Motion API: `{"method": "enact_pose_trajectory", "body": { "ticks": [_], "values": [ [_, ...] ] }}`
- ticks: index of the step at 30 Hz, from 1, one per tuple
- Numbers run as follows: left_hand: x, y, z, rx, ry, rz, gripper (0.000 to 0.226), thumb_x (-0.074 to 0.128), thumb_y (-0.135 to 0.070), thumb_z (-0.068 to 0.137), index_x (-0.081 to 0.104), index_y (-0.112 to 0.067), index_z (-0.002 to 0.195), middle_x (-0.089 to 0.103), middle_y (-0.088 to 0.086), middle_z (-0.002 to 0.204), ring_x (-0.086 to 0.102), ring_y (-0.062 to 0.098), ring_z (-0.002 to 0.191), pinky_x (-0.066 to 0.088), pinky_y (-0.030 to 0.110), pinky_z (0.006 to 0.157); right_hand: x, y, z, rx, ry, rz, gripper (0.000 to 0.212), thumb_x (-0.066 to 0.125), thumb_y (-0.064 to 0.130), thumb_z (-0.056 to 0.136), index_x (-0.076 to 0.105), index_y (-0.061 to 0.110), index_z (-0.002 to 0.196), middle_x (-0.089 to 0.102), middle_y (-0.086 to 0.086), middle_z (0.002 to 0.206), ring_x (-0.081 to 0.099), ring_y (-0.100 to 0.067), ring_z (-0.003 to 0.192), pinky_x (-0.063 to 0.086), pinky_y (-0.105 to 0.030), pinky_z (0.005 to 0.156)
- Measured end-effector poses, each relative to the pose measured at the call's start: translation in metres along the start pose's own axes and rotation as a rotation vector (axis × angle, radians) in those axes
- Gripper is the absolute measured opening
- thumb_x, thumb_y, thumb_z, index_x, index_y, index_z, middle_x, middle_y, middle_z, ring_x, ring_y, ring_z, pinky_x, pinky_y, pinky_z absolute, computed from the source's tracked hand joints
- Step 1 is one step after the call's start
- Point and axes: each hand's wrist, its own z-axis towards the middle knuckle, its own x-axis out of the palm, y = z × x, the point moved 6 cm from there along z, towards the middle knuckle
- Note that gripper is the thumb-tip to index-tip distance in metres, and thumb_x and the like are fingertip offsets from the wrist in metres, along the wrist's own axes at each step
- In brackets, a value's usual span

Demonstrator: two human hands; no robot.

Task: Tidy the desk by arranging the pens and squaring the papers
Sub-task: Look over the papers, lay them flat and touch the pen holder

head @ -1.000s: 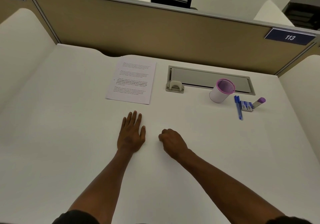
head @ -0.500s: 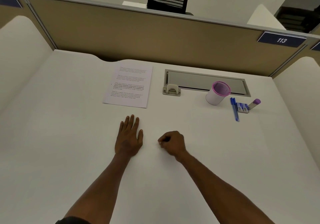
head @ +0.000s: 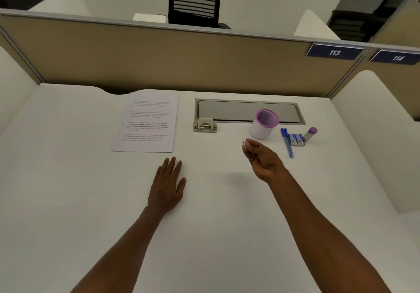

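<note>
A stack of printed papers point(head: 145, 124) lies at the back centre-left of the white desk point(head: 68, 179), its edges roughly aligned. A white pen cup with a pink rim point(head: 264, 125) stands at the back right, and two blue pens point(head: 287, 144) lie side by side to its right. My left hand point(head: 168, 186) rests flat on the desk just below the papers, holding nothing. My right hand point(head: 261, 158) is lifted off the desk just left of the cup, its fingers pinched on a small pale object at the fingertips.
Small blue boxes point(head: 296, 139) and a purple-capped glue stick point(head: 310, 133) lie right of the pens. A grey cable hatch point(head: 247, 111) with a latch point(head: 205, 125) sits behind the cup. A tan partition point(head: 181, 61) closes the back, with white dividers at both sides.
My right hand has risen from the desk and moved right and forward toward the cup, still pinched. My left hand has stayed flat. The view has tilted up slightly.
</note>
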Motion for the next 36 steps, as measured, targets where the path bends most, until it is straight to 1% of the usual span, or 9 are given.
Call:
{"method": "enact_pose_trajectory", "body": {
  "ticks": [4, 8, 11, 12, 15, 19, 25, 31, 36],
  "values": [
    [0.011, 0.001, 0.002, 0.045, -0.001, 0.055, 0.061, 0.023, -0.046, 0.098, 0.026, -0.024, 0.156, 0.019, -0.001, 0.165, 0.009, 0.015, 0.154, 0.008, 0.042, 0.126, -0.003, 0.08, 0.03, -0.188, -0.073, -0.151, 0.014, 0.061, -0.01, 0.086, 0.065, 0.001, 0.094, 0.066, -0.012, 0.093, 0.064, -0.018, 0.085, 0.059, -0.022, 0.07],
    [0.013, 0.004, 0.002, 0.032, -0.006, 0.062, 0.06, 0.027, -0.045, 0.098, 0.026, -0.027, 0.156, 0.019, -0.003, 0.165, 0.01, 0.014, 0.154, 0.008, 0.04, 0.126, -0.008, 0.134, 0.06, -0.352, -0.245, -0.561, 0.028, 0.071, -0.007, 0.08, 0.067, -0.006, 0.107, 0.066, -0.018, 0.104, 0.062, -0.026, 0.095, 0.055, -0.036, 0.091],
    [0.012, 0.003, 0.002, 0.029, -0.009, 0.061, 0.059, 0.029, -0.045, 0.098, 0.029, -0.027, 0.155, 0.021, -0.003, 0.164, 0.011, 0.014, 0.153, 0.01, 0.04, 0.125, -0.003, 0.155, 0.071, -0.472, -0.382, -0.941, 0.021, 0.075, 0.001, 0.077, 0.074, 0.001, 0.098, 0.072, -0.015, 0.1, 0.067, -0.023, 0.088, 0.057, -0.028, 0.078],
    [0.012, 0.003, 0.002, 0.026, -0.009, 0.06, 0.059, 0.029, -0.045, 0.098, 0.029, -0.027, 0.155, 0.021, -0.003, 0.164, 0.012, 0.014, 0.153, 0.011, 0.041, 0.125, 0.0, 0.159, 0.075, -0.501, -0.401, -1.05, 0.017, 0.074, 0.003, 0.078, 0.075, 0.003, 0.095, 0.073, -0.014, 0.098, 0.068, -0.024, 0.09, 0.057, -0.029, 0.079],
    [0.013, 0.004, 0.002, 0.023, -0.014, 0.057, 0.059, 0.031, -0.044, 0.098, 0.03, -0.027, 0.154, 0.023, -0.003, 0.164, 0.012, 0.014, 0.153, 0.013, 0.043, 0.125, 0.007, 0.162, 0.087, -0.512, -0.362, -1.288, 0.014, 0.072, 0.004, 0.079, 0.076, 0.006, 0.092, 0.073, -0.008, 0.094, 0.067, -0.024, 0.097, 0.057, -0.036, 0.085],
    [0.014, 0.005, 0.002, 0.02, -0.011, 0.056, 0.058, 0.032, -0.044, 0.099, 0.029, -0.028, 0.155, 0.022, -0.004, 0.164, 0.011, 0.013, 0.153, 0.014, 0.043, 0.125, 0.017, 0.156, 0.097, -0.573, -0.269, -1.663, 0.013, 0.07, 0.004, 0.081, 0.077, 0.008, 0.092, 0.074, -0.01, 0.097, 0.067, -0.025, 0.094, 0.053, -0.032, 0.081],
    [0.015, 0.005, 0.003, 0.012, -0.014, 0.049, 0.058, 0.033, -0.044, 0.099, 0.027, -0.029, 0.155, 0.021, -0.005, 0.164, 0.01, 0.011, 0.153, 0.012, 0.042, 0.125, 0.018, 0.155, 0.102, -0.64, -0.281, -1.739, 0.012, 0.072, 0.006, 0.08, 0.078, 0.01, 0.089, 0.075, -0.009, 0.093, 0.068, -0.024, 0.089, 0.048, -0.027, 0.076],
    [0.015, 0.005, 0.003, 0.008, -0.005, 0.063, 0.059, 0.031, -0.045, 0.099, 0.026, -0.029, 0.155, 0.02, -0.005, 0.165, 0.009, 0.011, 0.153, 0.011, 0.041, 0.125, 0.012, 0.156, 0.105, -0.591, -0.286, -1.562, 0.012, 0.079, 0.012, 0.075, 0.078, 0.01, 0.086, 0.075, -0.008, 0.089, 0.069, -0.021, 0.087, 0.05, -0.026, 0.079],
    [0.016, 0.006, 0.004, 0.006, -0.011, 0.06, 0.059, 0.031, -0.045, 0.099, 0.026, -0.029, 0.155, 0.019, -0.006, 0.165, 0.008, 0.01, 0.153, 0.011, 0.04, 0.125, 0.007, 0.155, 0.106, -0.547, -0.277, -1.471, 0.019, 0.068, 0.019, 0.086, 0.076, 0.007, 0.098, 0.074, -0.013, 0.098, 0.067, -0.027, 0.095, 0.055, -0.041, 0.089]
  ]
}}
